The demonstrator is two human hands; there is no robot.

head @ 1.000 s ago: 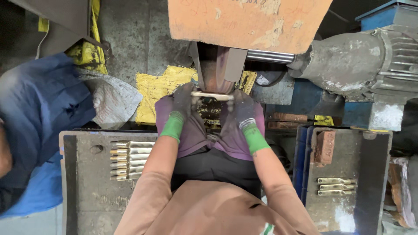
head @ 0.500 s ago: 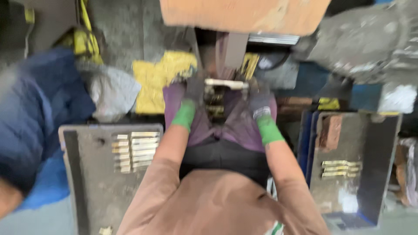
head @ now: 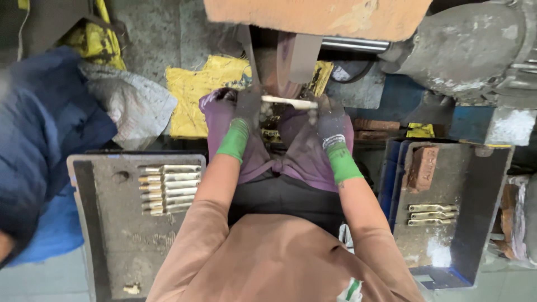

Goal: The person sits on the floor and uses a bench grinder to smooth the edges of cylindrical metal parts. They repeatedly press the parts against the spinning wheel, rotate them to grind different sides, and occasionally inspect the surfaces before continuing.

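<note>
Item: pale metal bar [head: 289,102], held level across the abrasive belt [head: 302,59] of the grinding machine, above my lap.
Left hand [head: 246,112]: gloved, grip pinching the bar's left end.
Right hand [head: 330,120]: gloved, grip pinching the right end.
Step, as I judge it: grinding the bar's face; next calls for even pressure, fingers kept off the belt.
Surroundings: left tray [head: 100,235] with a row of bars [head: 168,187]; right tray [head: 475,184] with three bars [head: 432,215] and a brick [head: 422,168]; yellow sack [head: 196,92]; motor [head: 470,50]. A person in blue [head: 39,145] sits close at left.
</note>
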